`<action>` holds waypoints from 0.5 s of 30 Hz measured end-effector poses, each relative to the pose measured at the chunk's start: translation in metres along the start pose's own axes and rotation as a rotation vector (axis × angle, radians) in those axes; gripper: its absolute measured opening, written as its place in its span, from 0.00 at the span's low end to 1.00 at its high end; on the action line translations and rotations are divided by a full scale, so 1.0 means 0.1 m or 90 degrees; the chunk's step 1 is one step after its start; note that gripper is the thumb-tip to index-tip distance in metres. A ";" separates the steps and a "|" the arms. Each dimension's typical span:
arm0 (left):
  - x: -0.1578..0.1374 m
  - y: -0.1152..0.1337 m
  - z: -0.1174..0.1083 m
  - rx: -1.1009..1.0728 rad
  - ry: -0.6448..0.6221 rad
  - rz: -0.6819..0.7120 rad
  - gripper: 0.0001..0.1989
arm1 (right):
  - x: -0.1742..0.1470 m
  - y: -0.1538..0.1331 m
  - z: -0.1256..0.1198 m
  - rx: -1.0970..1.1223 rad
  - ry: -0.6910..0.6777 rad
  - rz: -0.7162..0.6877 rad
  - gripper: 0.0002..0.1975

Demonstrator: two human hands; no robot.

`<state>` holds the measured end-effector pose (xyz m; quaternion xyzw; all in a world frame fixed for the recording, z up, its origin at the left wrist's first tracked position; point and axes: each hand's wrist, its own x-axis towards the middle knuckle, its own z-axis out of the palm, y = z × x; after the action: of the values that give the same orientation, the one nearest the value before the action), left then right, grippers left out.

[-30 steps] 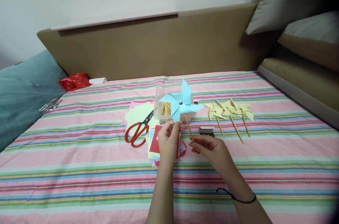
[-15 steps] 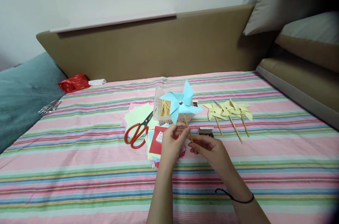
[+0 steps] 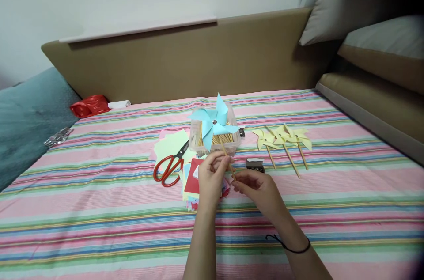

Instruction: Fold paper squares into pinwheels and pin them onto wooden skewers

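Observation:
A light-blue paper pinwheel point(image 3: 214, 128) with a silver pin at its centre is held up on a thin wooden stick. My left hand point(image 3: 212, 174) is closed round the upper part of that stick, below the blades. Lower down, my right hand point(image 3: 255, 185) pinches the stick near its bottom end. Behind the blades stands a clear plastic box point(image 3: 195, 138) of wooden sticks, partly hidden. A stack of coloured paper point(image 3: 192, 185) lies beside my left hand, and a small dark open box point(image 3: 255, 164) sits just beyond my right hand.
Red-handled scissors point(image 3: 168, 169) rest on pale green paper point(image 3: 168, 145) at the left. Several yellow pinwheels point(image 3: 281, 136) lie to the right on the striped cloth point(image 3: 99, 209). A red plastic bag point(image 3: 89, 106) is by the teal cushion point(image 3: 29, 116); grey cushions point(image 3: 387, 41) are at right.
The blue pinwheel has tilted and shifted left and slightly up, its blades turned a little. My right hand has moved slightly left along with the stick; both hands keep hold.

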<state>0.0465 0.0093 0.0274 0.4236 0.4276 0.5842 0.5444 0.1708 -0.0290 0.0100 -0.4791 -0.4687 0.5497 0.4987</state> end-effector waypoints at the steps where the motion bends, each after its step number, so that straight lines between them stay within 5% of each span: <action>1: 0.00 0.00 0.01 0.001 -0.013 0.001 0.10 | 0.00 -0.01 -0.01 0.001 0.016 -0.009 0.08; 8: 0.00 0.00 -0.02 0.082 0.006 0.032 0.09 | 0.04 -0.06 -0.48 -0.006 0.280 -0.016 0.16; 15: 0.04 -0.02 -0.10 0.112 0.031 0.056 0.11 | 0.04 0.13 -1.11 -0.330 0.390 0.095 0.17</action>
<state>0.0369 0.0128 0.0231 0.4738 0.4714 0.5778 0.4686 0.2797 -0.0220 -0.0142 -0.7631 -0.3855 0.2796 0.4369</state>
